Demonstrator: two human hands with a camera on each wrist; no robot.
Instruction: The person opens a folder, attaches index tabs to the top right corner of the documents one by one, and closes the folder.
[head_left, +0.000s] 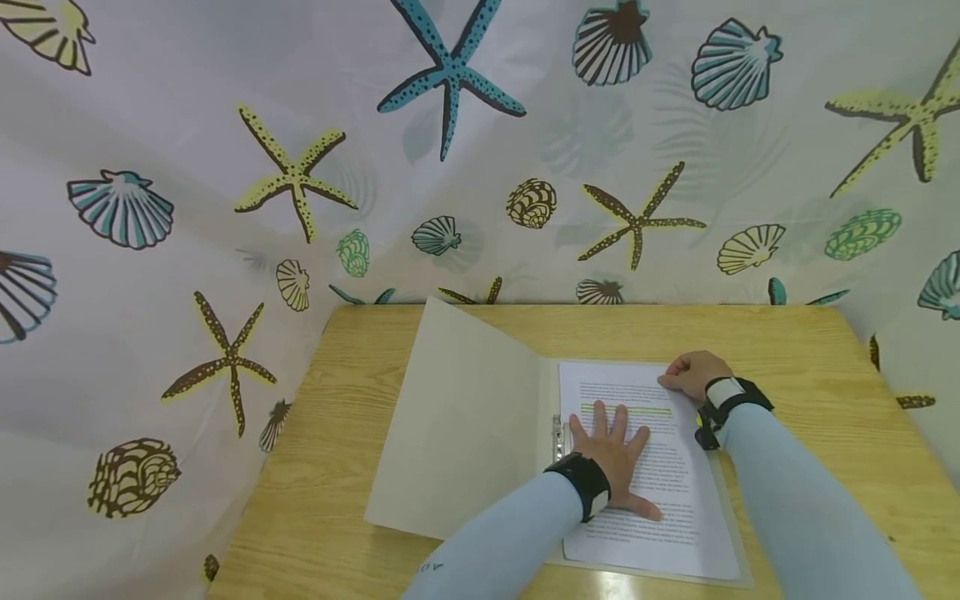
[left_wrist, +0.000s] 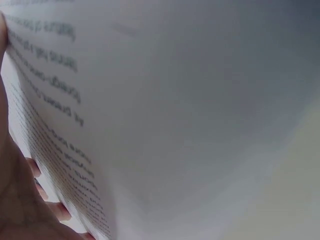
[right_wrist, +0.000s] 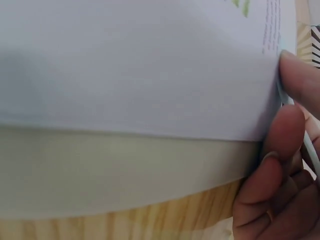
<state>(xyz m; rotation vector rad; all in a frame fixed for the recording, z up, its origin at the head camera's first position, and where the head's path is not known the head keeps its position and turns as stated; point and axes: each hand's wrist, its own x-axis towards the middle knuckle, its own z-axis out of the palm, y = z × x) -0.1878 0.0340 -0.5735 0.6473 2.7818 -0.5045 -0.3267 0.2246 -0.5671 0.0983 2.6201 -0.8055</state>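
A cream folder (head_left: 465, 417) lies spread out, its cover raised to the left and a metal clip (head_left: 557, 437) along its spine. On its right side lie printed sheets of paper (head_left: 675, 475), the top one bearing yellow-green highlighted lines. My left hand (head_left: 611, 458) rests on the page with fingers spread wide. In the left wrist view, the white paper (left_wrist: 165, 125) fills most of the picture. At the upper right corner of the sheets, my right hand (head_left: 697, 373) pinches the paper edge. The right wrist view shows thumb and curled fingers (right_wrist: 285, 137) there.
A wooden table (head_left: 315, 467) carries the folder. Behind it and at both sides hangs a white cloth (head_left: 480, 192) printed with starfish and shells. Each wrist wears a black strap, such as the left wrist strap (head_left: 581, 483).
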